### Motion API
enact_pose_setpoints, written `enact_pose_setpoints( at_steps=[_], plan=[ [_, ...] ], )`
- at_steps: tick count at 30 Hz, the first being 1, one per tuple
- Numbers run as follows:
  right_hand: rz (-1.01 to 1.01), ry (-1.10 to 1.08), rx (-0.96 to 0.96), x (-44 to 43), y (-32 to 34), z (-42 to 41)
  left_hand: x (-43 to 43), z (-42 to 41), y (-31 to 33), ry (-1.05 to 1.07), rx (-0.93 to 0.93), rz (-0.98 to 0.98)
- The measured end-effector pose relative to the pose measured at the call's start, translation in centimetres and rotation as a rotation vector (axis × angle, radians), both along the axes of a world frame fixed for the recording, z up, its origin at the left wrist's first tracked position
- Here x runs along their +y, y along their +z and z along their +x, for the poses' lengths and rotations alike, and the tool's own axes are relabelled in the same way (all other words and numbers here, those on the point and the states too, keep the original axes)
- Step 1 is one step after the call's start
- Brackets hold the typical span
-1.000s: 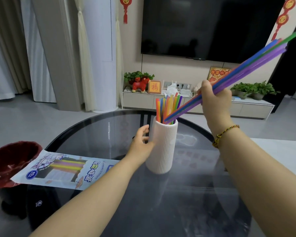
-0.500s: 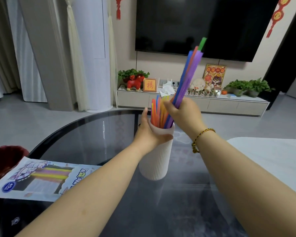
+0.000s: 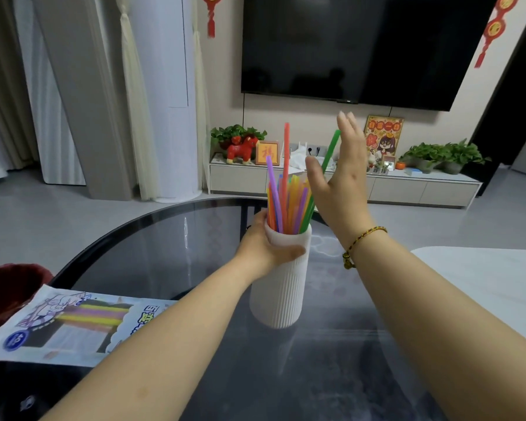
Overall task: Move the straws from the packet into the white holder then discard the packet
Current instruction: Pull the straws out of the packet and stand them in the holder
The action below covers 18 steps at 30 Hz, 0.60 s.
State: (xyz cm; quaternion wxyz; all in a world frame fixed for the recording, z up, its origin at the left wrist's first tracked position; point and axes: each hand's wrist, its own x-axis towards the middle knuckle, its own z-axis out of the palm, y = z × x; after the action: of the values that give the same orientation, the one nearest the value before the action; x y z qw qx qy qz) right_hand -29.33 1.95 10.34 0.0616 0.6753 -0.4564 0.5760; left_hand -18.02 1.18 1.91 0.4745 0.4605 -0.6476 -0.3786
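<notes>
A white ribbed holder stands upright on the dark glass table. Many coloured straws stick out of its top; a red one and a green one stand higher than the rest. My left hand grips the holder near its rim. My right hand hovers just right of the straws, fingers spread and holding nothing, with the green straw passing behind it. The printed straw packet lies flat at the table's left edge.
A dark red bin sits at the far left, partly under the packet. A white surface lies to the right of the table. Behind are a low white cabinet with plants and a wall television.
My right hand lowered the held bundle of straws into the holder and let go, its fingers now spread. My left hand moved from beside the holder to gripping its upper part.
</notes>
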Motion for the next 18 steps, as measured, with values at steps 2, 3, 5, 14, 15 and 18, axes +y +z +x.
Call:
enact_pose_setpoints(
  at_steps=[2,3,5,14,15,18],
  plan=[
    [-0.059,0.024,0.030,0.0,0.3,0.3,0.1,0.1,0.0,-0.013,0.001,0.001],
    [-0.058,0.047,0.038,0.0,0.3,0.4,0.0,0.1,0.0,-0.015,-0.001,0.000],
    [0.014,0.083,0.105,0.1,0.1,0.6,0.2,0.2,0.2,-0.025,-0.010,-0.005],
    [0.017,0.070,0.086,1.4,1.0,1.5,0.8,0.5,0.2,-0.079,-0.031,-0.059],
    [0.007,0.099,0.134,1.5,1.6,1.9,0.7,0.6,0.1,-0.081,-0.033,-0.075],
    [0.062,0.115,0.414,1.5,2.0,2.5,0.6,0.8,-0.2,-0.083,-0.044,-0.087]
  ],
)
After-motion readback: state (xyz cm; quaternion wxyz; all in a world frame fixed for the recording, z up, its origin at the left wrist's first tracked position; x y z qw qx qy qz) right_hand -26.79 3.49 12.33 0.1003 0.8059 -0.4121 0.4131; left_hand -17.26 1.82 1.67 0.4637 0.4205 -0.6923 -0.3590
